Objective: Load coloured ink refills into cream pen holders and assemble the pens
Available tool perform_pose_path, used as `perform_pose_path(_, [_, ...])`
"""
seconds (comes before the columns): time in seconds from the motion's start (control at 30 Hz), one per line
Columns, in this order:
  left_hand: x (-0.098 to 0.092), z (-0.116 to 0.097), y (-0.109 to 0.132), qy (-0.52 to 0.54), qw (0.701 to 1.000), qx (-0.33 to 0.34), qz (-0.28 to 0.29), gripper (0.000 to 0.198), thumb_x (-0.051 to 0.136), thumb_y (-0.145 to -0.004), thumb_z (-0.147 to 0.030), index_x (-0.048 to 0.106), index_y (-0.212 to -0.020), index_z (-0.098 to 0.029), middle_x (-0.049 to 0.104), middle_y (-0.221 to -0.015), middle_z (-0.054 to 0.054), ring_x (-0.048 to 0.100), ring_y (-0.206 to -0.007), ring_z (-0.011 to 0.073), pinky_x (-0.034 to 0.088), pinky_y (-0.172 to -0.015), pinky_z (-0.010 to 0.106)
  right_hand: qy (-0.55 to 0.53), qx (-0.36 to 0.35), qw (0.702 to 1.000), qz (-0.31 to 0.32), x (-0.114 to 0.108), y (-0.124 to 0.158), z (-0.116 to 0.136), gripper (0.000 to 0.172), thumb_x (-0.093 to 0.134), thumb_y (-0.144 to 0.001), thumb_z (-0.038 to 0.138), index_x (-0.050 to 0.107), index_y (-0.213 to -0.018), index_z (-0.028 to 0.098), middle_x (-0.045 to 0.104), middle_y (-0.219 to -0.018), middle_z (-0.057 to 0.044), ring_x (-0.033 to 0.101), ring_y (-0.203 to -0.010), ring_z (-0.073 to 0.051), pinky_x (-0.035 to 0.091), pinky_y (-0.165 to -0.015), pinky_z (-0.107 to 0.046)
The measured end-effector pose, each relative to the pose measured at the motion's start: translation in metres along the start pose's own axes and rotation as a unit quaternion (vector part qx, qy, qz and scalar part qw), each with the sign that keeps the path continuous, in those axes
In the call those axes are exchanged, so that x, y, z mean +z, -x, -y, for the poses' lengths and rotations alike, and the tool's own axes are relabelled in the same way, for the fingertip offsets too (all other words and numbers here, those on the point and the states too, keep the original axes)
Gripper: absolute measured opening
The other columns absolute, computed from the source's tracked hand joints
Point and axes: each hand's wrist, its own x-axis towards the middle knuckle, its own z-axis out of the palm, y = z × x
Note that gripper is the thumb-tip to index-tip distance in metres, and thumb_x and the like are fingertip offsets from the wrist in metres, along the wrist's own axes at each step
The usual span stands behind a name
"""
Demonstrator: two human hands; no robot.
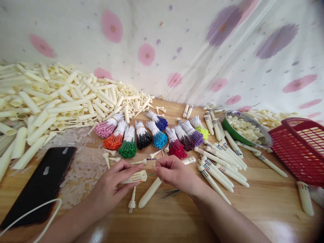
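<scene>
My left hand [117, 177] is closed round a cream slotted pen barrel [138, 177], its open end facing right. Just right of that opening, my right hand [172, 172] pinches a thin pen refill with a green part [151, 174]; most of it is hidden by the fingers. Below my right hand lies a cream pen tube [150, 192] with a rounded tip. A cream plunger-like part [132, 200] is below the barrel. Behind my hands stand rubber-banded bundles of refills in several colours, among them a green bundle [127, 146] and a light blue bundle [157, 136].
A heap of cream tubes [63, 94] covers the back left. Clear plastic bits [78, 172] lie beside a black phone [40, 185] with a white cable. To the right are multicolour pens [215, 172], a green bowl [236, 135] of cream parts and a red basket [298, 148].
</scene>
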Motion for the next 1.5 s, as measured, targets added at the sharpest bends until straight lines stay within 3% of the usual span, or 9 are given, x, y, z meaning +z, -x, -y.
perform_pose_path(0.27, [0.000,-0.003,-0.003,0.002,1.000,-0.002,0.007,0.041,0.057,-0.084,-0.018,0.056,-0.120,-0.035,0.055,-0.092,0.000,0.057,-0.085,0.0133,0.053,-0.069,0.017,0.025,-0.027,0.996,0.077,0.005,0.005,0.004,0.048,0.041,-0.084,0.060,0.044,-0.065,0.016,0.037,-0.056,0.006,0.031,-0.049,-0.006,0.024,-0.043,-0.020])
perform_pose_path(0.43, [-0.003,0.003,0.000,-0.016,1.000,0.022,-0.006,0.044,0.056,-0.084,-0.018,0.053,-0.123,-0.037,0.057,-0.099,0.000,0.059,-0.091,0.0147,0.053,-0.070,0.018,0.125,-0.049,0.988,0.070,-0.013,0.009,0.005,0.036,0.049,-0.086,0.049,0.047,-0.070,0.017,0.039,-0.059,0.006,0.035,-0.053,-0.007,0.027,-0.047,-0.019])
perform_pose_path(0.63, [-0.015,0.010,0.002,-0.084,0.994,0.059,-0.044,0.043,0.049,-0.086,-0.016,0.052,-0.125,-0.033,0.060,-0.106,0.003,0.060,-0.099,0.0175,0.050,-0.085,0.028,0.415,-0.103,0.898,0.103,-0.031,0.010,0.009,0.009,0.052,-0.085,0.013,0.058,-0.081,0.017,0.059,-0.078,0.001,0.050,-0.070,-0.011,0.035,-0.062,-0.020])
perform_pose_path(0.83, [-0.021,0.012,0.002,-0.106,0.990,0.028,-0.088,0.035,0.054,-0.082,-0.020,0.058,-0.116,-0.028,0.067,-0.100,0.002,0.062,-0.094,0.0185,0.050,-0.084,0.029,0.554,-0.047,0.806,0.205,-0.027,0.026,0.010,0.025,0.070,-0.067,0.027,0.063,-0.089,0.018,0.064,-0.091,-0.005,0.058,-0.082,-0.021,0.041,-0.066,-0.028])
perform_pose_path(1.0, [-0.016,0.006,-0.001,-0.021,0.995,-0.009,-0.092,0.022,0.056,-0.079,-0.020,0.061,-0.099,-0.024,0.069,-0.088,0.003,0.065,-0.081,0.0181,0.052,-0.075,0.029,0.686,-0.059,0.723,0.067,-0.002,0.043,-0.023,0.030,0.056,-0.070,0.009,0.058,-0.099,0.013,0.063,-0.096,-0.012,0.058,-0.087,-0.027,0.045,-0.069,-0.036])
perform_pose_path(1.13, [-0.011,0.005,-0.004,0.032,0.995,-0.017,-0.097,0.010,0.058,-0.076,-0.017,0.061,-0.085,-0.021,0.067,-0.082,0.003,0.064,-0.081,0.0188,0.052,-0.074,0.029,0.667,-0.097,0.735,0.066,-0.006,0.044,-0.032,0.026,0.054,-0.071,0.006,0.057,-0.096,0.013,0.062,-0.099,-0.011,0.057,-0.093,-0.026,0.046,-0.074,-0.036])
perform_pose_path(1.27, [-0.007,0.005,-0.003,0.080,0.993,-0.013,-0.090,0.009,0.061,-0.076,-0.017,0.061,-0.085,-0.021,0.066,-0.082,0.003,0.063,-0.080,0.0177,0.051,-0.074,0.029,0.564,-0.099,0.814,0.103,-0.029,0.047,-0.008,0.019,0.050,-0.079,0.008,0.055,-0.095,0.017,0.060,-0.095,-0.006,0.058,-0.087,-0.018,0.046,-0.073,-0.029])
perform_pose_path(1.37, [-0.005,0.002,-0.004,0.119,0.990,-0.016,-0.081,0.008,0.064,-0.075,-0.020,0.061,-0.082,-0.020,0.065,-0.079,0.002,0.063,-0.076,0.0162,0.051,-0.070,0.027,0.488,-0.143,0.859,0.051,-0.039,0.050,0.012,0.011,0.045,-0.085,0.011,0.050,-0.092,0.018,0.055,-0.091,-0.005,0.054,-0.075,-0.014,0.044,-0.066,-0.025])
perform_pose_path(1.5, [-0.003,0.000,-0.006,0.146,0.987,-0.034,-0.064,0.009,0.067,-0.073,-0.023,0.061,-0.080,-0.020,0.064,-0.077,0.001,0.061,-0.073,0.0152,0.050,-0.067,0.025,0.454,-0.210,0.866,-0.009,-0.030,0.044,0.023,0.006,0.042,-0.090,0.016,0.047,-0.091,0.017,0.054,-0.089,-0.006,0.051,-0.073,-0.013,0.043,-0.064,-0.024])
